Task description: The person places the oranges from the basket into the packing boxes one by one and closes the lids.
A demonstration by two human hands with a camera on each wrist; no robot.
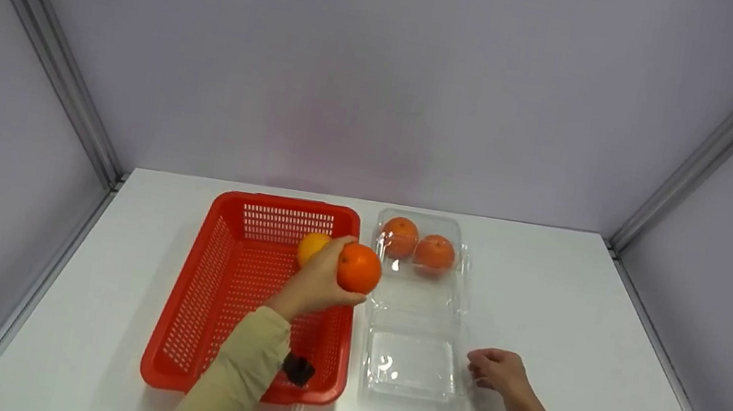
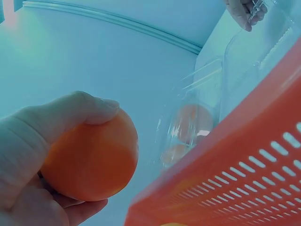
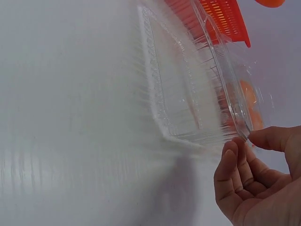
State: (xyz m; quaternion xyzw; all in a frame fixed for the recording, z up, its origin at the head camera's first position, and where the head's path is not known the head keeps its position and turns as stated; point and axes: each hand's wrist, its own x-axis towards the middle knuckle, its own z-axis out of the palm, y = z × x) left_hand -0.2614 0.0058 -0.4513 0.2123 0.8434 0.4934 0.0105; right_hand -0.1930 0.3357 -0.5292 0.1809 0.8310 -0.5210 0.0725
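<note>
And here at the middle of the head view, the left hand (image 1: 316, 284) has a firm grip on a round, bright orange fruit (image 1: 360, 269), seen across the right rim of a red plastic basket with slotted walls (image 1: 261, 270). The left wrist view shows the thumb laid over the fruit, fingers underneath. Behind that hand, a yellow-orange round fruit (image 1: 311, 248) sits in the basket's upper right.

Over to the lower right: the right hand (image 1: 503, 376) pinches the edge of a clear plastic hinged container (image 1: 411, 367) between thumb and fingers, the right wrist view confirms it! That container lies open right of centre on the white table (image 1: 558, 295), and two orange fruits (image 1: 434, 254) sit side by side in its upper half. Tan sleeves (image 1: 237, 369) cover both forearms.
</note>
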